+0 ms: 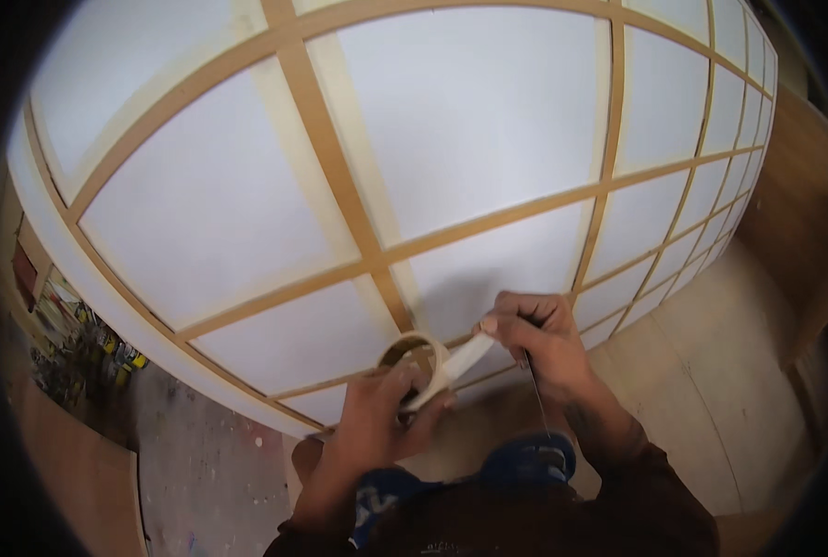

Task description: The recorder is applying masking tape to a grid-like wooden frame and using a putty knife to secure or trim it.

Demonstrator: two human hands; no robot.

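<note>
My left hand point(386, 408) is closed around a roll of masking tape point(440, 357), its fingers through and about the ring. From the roll a pale strip of tape point(469, 356) runs up to my right hand point(539, 339), which pinches its free end between thumb and fingers. A thin, dark, blade-like tool point(536, 395) also sticks down from my right hand; its exact kind cannot be made out. Just beyond both hands stands a large white panel point(479, 111) with a grid of tan strips point(325, 153). Pale tape bands point(358, 130) lie along several of the strips.
Plywood-like boarding point(692, 371) lies at the right, with a brown wooden piece point(804, 186) beyond it. At the far left are cluttered tools and containers point(79, 343). A brown board point(89, 464) stands beside the paint-spotted grey floor point(209, 464).
</note>
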